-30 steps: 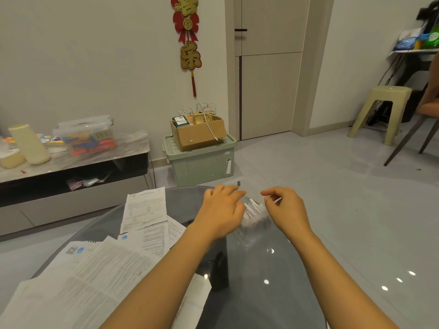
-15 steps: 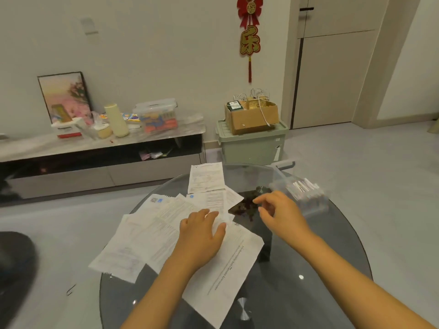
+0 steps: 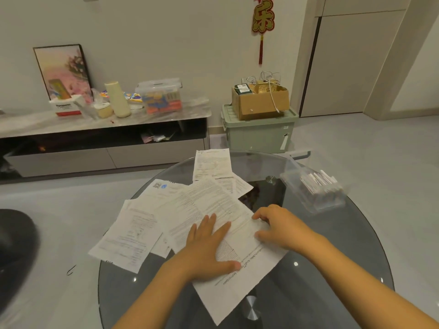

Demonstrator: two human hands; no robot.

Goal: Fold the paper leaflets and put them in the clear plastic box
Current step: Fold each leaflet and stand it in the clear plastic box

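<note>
- Both hands have been brought away from the clear plastic box [image 3: 313, 189] and across to the spread of leaflets; a second ago they were at the box, half a second ago the left was already down on the paper.
- Left hand [image 3: 209, 245] is laid flat on the nearest leaflet [image 3: 240, 276], fingers straight and spread, nothing grasped; the sheet is pressed to the glass table [image 3: 332, 269].
- Right hand [image 3: 278, 225] is set on the same sheet, just right of the left fingertips. Its fingers are curled, tips on the paper near the sheet's far edge; whether that edge is pinched or only touched cannot be told.
- The box is seen beyond and to the right of the right fingertips, apart from them, lid raised, with folded papers already stacked inside.
- The other leaflets [image 3: 152, 224] lie unfolded, overlapped, beyond and left of the left fingers.
- Judgement: one folded piece appears to have been stowed, and a fresh sheet is being selected and pinned for folding. Several sheets are left, so the task is judged well short of done.
</note>
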